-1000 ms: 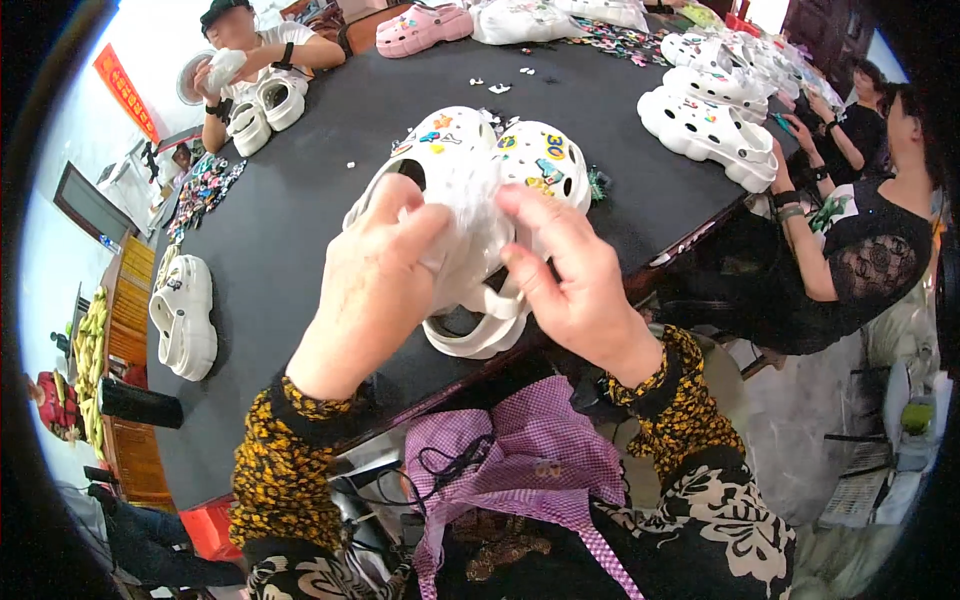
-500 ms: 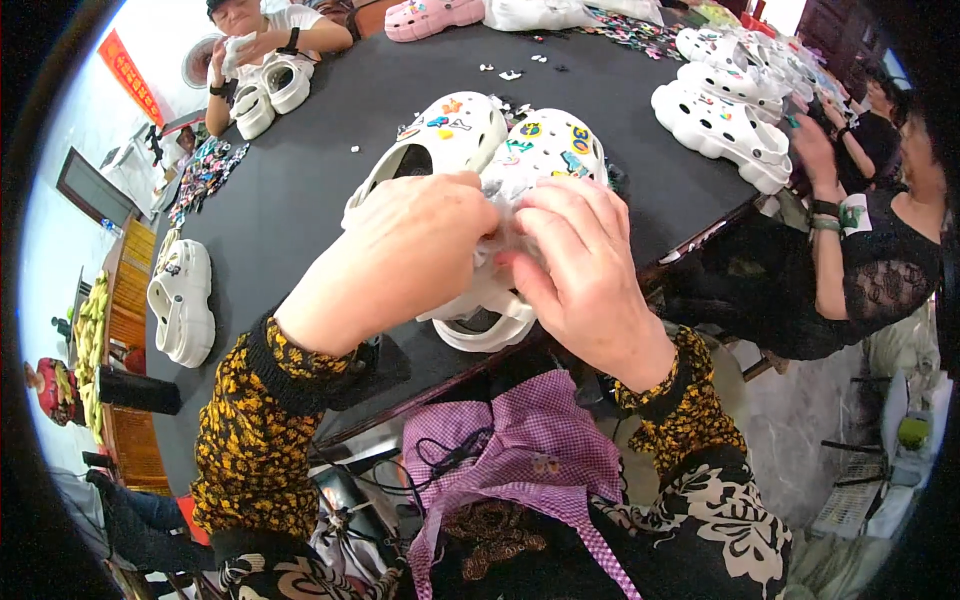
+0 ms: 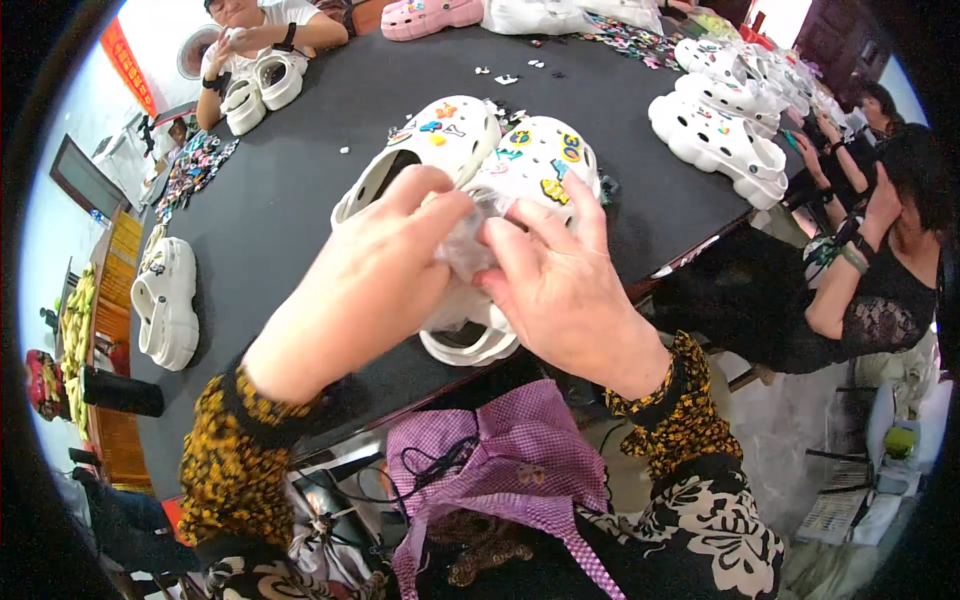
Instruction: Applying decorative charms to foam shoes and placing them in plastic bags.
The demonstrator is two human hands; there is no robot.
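Crumpled clear plastic (image 3: 465, 245), which looks like a small bag, is bunched between my two hands. My left hand (image 3: 350, 275) grips it from the left with curled fingers. From the right, my right hand (image 3: 565, 290) pinches it between thumb and fingers, one finger raised. Beneath and just beyond them stands a pair of white clogs on the dark table, toes pointing away. Colourful charms sit in the holes of the left clog (image 3: 473, 125) and the right clog (image 3: 515, 168). My hands cover the right clog's middle; its heel end shows near the table edge.
Another white clog (image 3: 168, 305) stands at the left edge. White clogs (image 3: 720, 135) are heaped at the right. A pink clog (image 3: 430, 17) and charm piles (image 3: 195, 170) lie farther off. One co-worker (image 3: 270, 30) sits across the table; others (image 3: 890, 240) sit at the right.
Both hands have shifted a little left and spread slightly apart, showing more of the plastic. My right fingers have lifted. At the right, a co-worker's raised hand has moved.
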